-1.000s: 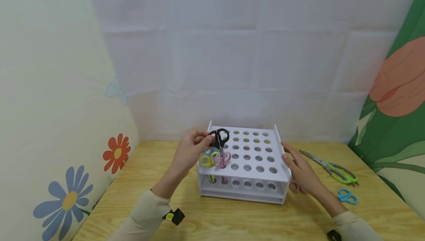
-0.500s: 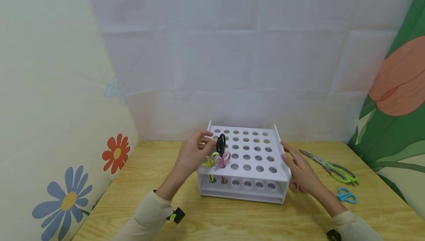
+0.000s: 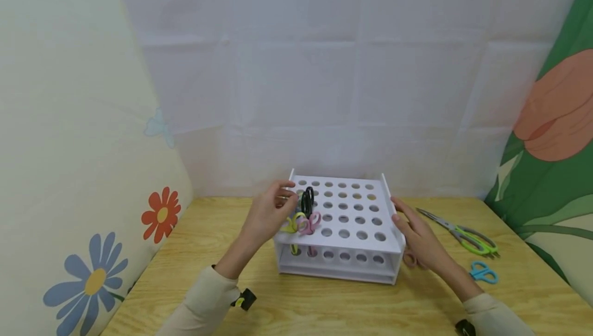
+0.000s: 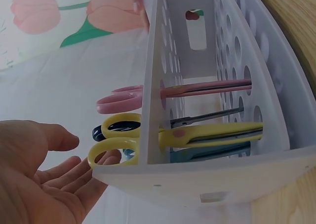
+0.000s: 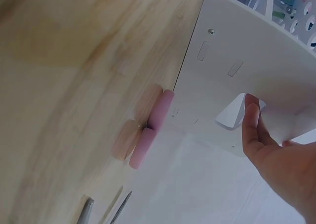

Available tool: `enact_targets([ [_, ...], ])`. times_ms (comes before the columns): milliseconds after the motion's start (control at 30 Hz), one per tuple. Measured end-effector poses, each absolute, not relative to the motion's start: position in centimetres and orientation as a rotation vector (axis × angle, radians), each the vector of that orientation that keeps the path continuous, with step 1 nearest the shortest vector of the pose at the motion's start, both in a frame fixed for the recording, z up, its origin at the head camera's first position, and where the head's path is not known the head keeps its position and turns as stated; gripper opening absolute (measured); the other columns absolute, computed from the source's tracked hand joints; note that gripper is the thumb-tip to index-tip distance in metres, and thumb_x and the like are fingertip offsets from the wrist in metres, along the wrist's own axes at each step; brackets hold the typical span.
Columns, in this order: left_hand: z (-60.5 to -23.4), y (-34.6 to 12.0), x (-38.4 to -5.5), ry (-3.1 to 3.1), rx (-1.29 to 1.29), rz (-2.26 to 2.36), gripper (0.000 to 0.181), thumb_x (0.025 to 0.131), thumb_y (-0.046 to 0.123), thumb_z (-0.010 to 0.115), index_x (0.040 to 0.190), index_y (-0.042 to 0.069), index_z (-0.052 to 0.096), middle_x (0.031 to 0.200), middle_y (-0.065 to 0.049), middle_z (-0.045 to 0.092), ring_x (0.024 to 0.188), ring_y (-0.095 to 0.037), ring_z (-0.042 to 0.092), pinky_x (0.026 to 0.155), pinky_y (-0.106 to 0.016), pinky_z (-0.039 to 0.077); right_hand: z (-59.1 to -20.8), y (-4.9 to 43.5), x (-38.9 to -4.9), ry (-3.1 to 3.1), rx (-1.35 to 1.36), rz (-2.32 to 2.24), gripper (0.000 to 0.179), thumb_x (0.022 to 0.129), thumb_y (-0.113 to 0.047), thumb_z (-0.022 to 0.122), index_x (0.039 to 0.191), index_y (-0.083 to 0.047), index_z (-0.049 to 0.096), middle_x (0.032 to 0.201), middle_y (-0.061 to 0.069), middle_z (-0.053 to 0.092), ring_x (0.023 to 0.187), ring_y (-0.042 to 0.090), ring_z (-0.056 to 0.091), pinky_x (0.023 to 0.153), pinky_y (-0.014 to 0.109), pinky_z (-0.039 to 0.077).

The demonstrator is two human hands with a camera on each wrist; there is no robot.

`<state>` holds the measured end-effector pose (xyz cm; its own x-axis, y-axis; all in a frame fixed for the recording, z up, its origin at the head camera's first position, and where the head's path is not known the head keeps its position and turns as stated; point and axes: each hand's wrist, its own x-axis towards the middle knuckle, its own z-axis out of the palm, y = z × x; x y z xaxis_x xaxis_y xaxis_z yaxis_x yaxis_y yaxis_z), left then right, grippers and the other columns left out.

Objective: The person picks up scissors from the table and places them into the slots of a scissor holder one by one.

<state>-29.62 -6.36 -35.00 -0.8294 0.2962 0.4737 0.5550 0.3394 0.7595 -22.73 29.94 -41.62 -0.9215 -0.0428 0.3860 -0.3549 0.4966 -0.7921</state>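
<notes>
A white rack point(image 3: 349, 243) with rows of round holes stands on the table. Black scissors point(image 3: 308, 202), pink scissors point(image 3: 309, 224) and yellow scissors point(image 3: 293, 224) hang handles-up in its left holes. Teal-blue scissors point(image 4: 210, 152) show behind the yellow ones in the left wrist view. Beside the handles is my left hand point(image 3: 266, 217), fingers spread and loosely bent, holding nothing; its fingertips pass behind a yellow loop in the left wrist view. My right hand point(image 3: 419, 238) holds the rack's right side panel, one digit reaching into its slot point(image 5: 230, 112); its other fingers are partly hidden.
Right of the rack lie large green-and-grey scissors point(image 3: 472, 241) and light-blue scissors point(image 3: 484, 272). Pink handle loops point(image 5: 160, 110) rest on the table close to the rack's right panel. A white cloth point(image 3: 296, 78) hangs behind.
My left hand has let go of the black scissors and drawn slightly left. They have dropped lower into a rack hole and turned edge-on. My right hand stays on the panel.
</notes>
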Motion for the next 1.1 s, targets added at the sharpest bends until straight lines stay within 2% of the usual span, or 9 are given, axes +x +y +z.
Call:
enact_targets([
  [233, -34.9, -6.5, -30.1, -2.269, -0.764, -1.408, 0.023, 0.098, 0.011, 0.067, 0.12, 0.003, 0.066, 0.109, -0.005, 0.072, 0.103, -0.02, 0.067, 0.095, -0.04, 0.053, -41.6, 30.0, -22.6, -2.44, 0.299, 1.418, 0.054, 0.111, -0.029, 0.045, 0.161, -0.013, 0.032, 0.15, 0.025, 0.041, 0.103, 0.038, 0.062, 0.045, 0.039, 0.052],
  [433, -35.8, -6.6, -31.1, -2.221, -0.684, -1.375, 0.023, 0.1, 0.012, 0.063, 0.121, 0.002, 0.067, 0.118, -0.011, 0.069, 0.116, -0.028, 0.06, 0.102, -0.049, 0.045, -41.7, 30.1, -22.6, -2.45, 0.281, 1.416, 0.054, 0.111, -0.03, 0.045, 0.161, -0.013, 0.031, 0.15, 0.025, 0.041, 0.102, 0.037, 0.062, 0.043, 0.039, 0.05],
  [567, -37.0, -6.9, -32.3, -2.24, -0.559, -1.502, 0.03, 0.103, 0.014, 0.054, 0.13, 0.003, 0.064, 0.132, -0.013, 0.063, 0.128, -0.032, 0.052, 0.109, -0.052, 0.038, -41.7, 30.0, -22.5, -2.444, 0.292, 1.425, 0.054, 0.111, -0.029, 0.045, 0.161, -0.013, 0.031, 0.15, 0.024, 0.041, 0.099, 0.034, 0.062, 0.041, 0.038, 0.049],
  [733, -38.5, -7.3, -33.7, -2.297, -0.475, -1.839, 0.045, 0.104, 0.018, 0.041, 0.146, 0.006, 0.053, 0.15, -0.012, 0.05, 0.139, -0.034, 0.041, 0.115, -0.055, 0.029, -41.5, 29.9, -22.5, -2.435, 0.313, 1.483, 0.054, 0.111, -0.03, 0.044, 0.161, -0.013, 0.03, 0.149, 0.024, 0.039, 0.083, 0.028, 0.063, 0.034, 0.039, 0.044],
  [867, -39.4, -7.2, -34.3, -2.23, -0.542, -2.186, 0.055, 0.102, 0.015, 0.036, 0.154, 0.0, 0.039, 0.159, -0.017, 0.036, 0.144, -0.038, 0.032, 0.118, -0.056, 0.021, -41.6, 29.9, -22.4, -2.444, 0.309, 1.527, 0.055, 0.111, -0.032, 0.044, 0.161, -0.014, 0.03, 0.149, 0.023, 0.038, 0.07, 0.027, 0.06, 0.031, 0.039, 0.041],
  [1000, -39.8, -6.6, -34.3, -2.115, -0.556, -2.404, 0.061, 0.095, 0.011, 0.037, 0.154, -0.004, 0.036, 0.16, -0.019, 0.034, 0.141, -0.035, 0.035, 0.117, -0.051, 0.024, -41.6, 29.9, -22.5, -2.45, 0.302, 1.518, 0.055, 0.111, -0.033, 0.044, 0.161, -0.016, 0.03, 0.15, 0.023, 0.038, 0.069, 0.029, 0.059, 0.03, 0.037, 0.041],
  [1100, -39.8, -6.3, -34.2, -2.101, -0.52, -2.41, 0.064, 0.09, 0.006, 0.039, 0.153, -0.004, 0.04, 0.158, -0.018, 0.037, 0.138, -0.032, 0.04, 0.114, -0.047, 0.031, -41.5, 29.9, -22.6, -2.446, 0.3, 1.485, 0.055, 0.111, -0.032, 0.044, 0.161, -0.016, 0.03, 0.15, 0.023, 0.039, 0.079, 0.03, 0.062, 0.032, 0.036, 0.042],
])
